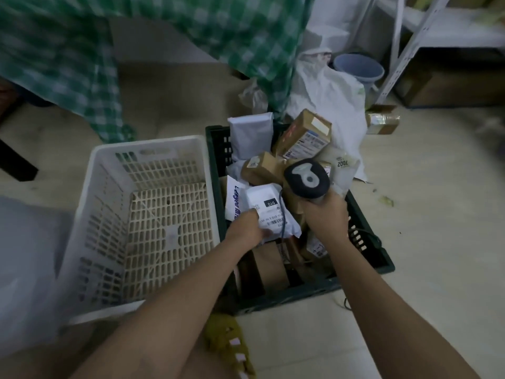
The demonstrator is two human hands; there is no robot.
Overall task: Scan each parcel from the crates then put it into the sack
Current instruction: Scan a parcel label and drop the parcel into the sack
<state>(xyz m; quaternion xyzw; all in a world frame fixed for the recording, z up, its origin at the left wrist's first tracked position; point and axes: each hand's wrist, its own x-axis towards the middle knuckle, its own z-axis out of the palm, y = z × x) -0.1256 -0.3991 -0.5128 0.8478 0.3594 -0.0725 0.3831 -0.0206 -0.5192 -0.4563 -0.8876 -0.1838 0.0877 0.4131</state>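
Observation:
A dark green crate (363, 239) on the floor holds several parcels: brown boxes, white mailers and padded envelopes. My left hand (246, 228) grips a small white parcel (266, 207) with a black "010" label, holding it just above the crate's contents. My right hand (325, 214) grips the handle of a dark handheld scanner (306, 177), whose head sits right beside the parcel, to its right. A white plastic crate (95, 214) stands to the left with nothing visible inside. A pale sack (24, 258) shows blurred at the left edge.
A green checked cloth (68, 64) hangs behind the crates. White plastic bags (328, 94), a blue bucket (358, 68) and a metal shelf frame (410, 45) stand at the back right. A taped brown box (382, 121) lies on the floor. A yellow toy (229, 343) lies near my arms.

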